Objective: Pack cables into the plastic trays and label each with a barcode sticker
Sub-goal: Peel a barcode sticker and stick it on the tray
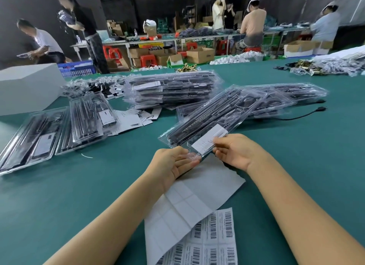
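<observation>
Sticker placement on a packed tray. The clear plastic tray, loaded with dark cables, lies on the green table directly ahead of both hands, its long axis running from the near end at the fingertips away and to the right, toward the heap of further trays. The left hand lies palm-up and relaxed under the tray's near corner, supporting it without curling round it. The right hand pinches or presses the near edge of a white barcode sticker on the tray's lid; whether the sticker is fully stuck down cannot be told. The right hand is thus the nearer to the label, and any smoothing stroke would probably run along the tray's long axis, away from the person. The sticker sheets lie beneath and behind the hands, toward the person; labelled trays sit well to the left.
</observation>
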{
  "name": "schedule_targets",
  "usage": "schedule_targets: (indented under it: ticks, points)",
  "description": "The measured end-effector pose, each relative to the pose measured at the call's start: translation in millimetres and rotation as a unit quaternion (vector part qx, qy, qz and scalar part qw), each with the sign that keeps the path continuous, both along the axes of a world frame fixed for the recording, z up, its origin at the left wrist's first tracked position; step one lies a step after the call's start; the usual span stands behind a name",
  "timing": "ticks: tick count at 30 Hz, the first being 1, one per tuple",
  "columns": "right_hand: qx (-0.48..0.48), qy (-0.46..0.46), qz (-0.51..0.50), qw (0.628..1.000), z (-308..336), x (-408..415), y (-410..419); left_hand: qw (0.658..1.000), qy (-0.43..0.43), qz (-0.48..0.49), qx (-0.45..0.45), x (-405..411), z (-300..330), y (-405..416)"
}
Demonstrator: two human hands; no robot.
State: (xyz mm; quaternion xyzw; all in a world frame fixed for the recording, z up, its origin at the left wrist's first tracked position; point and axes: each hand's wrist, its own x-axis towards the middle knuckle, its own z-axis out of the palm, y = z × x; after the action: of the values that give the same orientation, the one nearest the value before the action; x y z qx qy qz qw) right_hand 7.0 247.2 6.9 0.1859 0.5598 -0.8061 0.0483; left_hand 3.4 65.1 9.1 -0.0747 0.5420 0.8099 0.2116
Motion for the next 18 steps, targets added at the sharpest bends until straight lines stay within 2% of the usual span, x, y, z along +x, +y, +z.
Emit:
schedule_targets:
  ticks: [3, 8, 13, 18]
  points:
    - [-0.054, -0.02, 0.054, 0.997, 3.9, 5.1, 7.7, 1.0, 0.016, -0.003, -0.022, -0.8, -1.3, -0.5]
    - [-0.132, -0.018, 0.05, 0.99, 7.3, 9.0, 13.8, 0.992, 0.085, -0.01, -0.091, -1.7, -5.6, -1.2]
    - [0.0, -0.01, 0.01, 1.0, 4.0, 4.8, 1.5, 0.968, 0.189, 0.016, -0.167, 2.2, -11.8, -0.4]
    - [-0.013, 0.021, -0.015, 1.0, -2.3, 3.6, -8.7, 0.945, 0.227, 0.057, -0.228, -0.7, -17.9, 0.5]
